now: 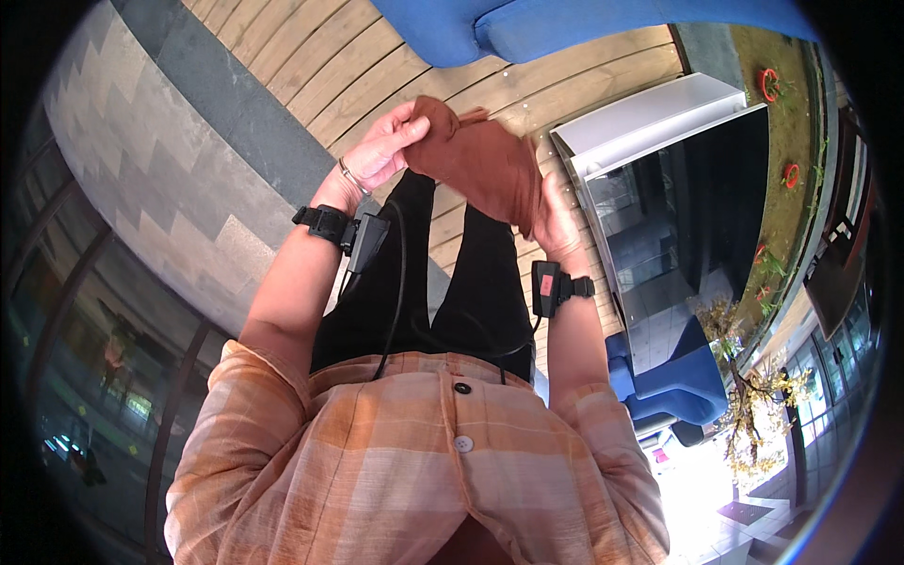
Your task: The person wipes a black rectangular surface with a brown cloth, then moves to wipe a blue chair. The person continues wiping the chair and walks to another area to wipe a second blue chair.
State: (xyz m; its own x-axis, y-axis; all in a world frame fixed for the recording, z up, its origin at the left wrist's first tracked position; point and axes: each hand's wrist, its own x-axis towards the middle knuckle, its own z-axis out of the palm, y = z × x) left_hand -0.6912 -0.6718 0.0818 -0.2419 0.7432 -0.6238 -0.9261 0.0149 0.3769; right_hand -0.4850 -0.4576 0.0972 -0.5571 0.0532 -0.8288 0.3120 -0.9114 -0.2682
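Observation:
A piece of reddish-brown cloth [477, 162], folded and wrinkled, is stretched between my two hands above the wooden floor. My left hand [390, 138] pinches its upper left end, with the thumb on top. At the lower right edge, my right hand [556, 222] holds the cloth; some of its fingers are hidden behind the fabric. A small loose strip sticks up from the cloth's far edge. Each wrist carries a strapped black device, the left one [369, 241] and the right one [547, 288], with thin cables running down toward my waist.
A blue upholstered seat [565, 28] stands ahead on the wooden decking [318, 63]. To my right is a low table with a dark glossy top [685, 212]; a blue chair [678, 395] is beyond its near end. Glass panels [92, 339] line the left, beside grey paving [162, 169].

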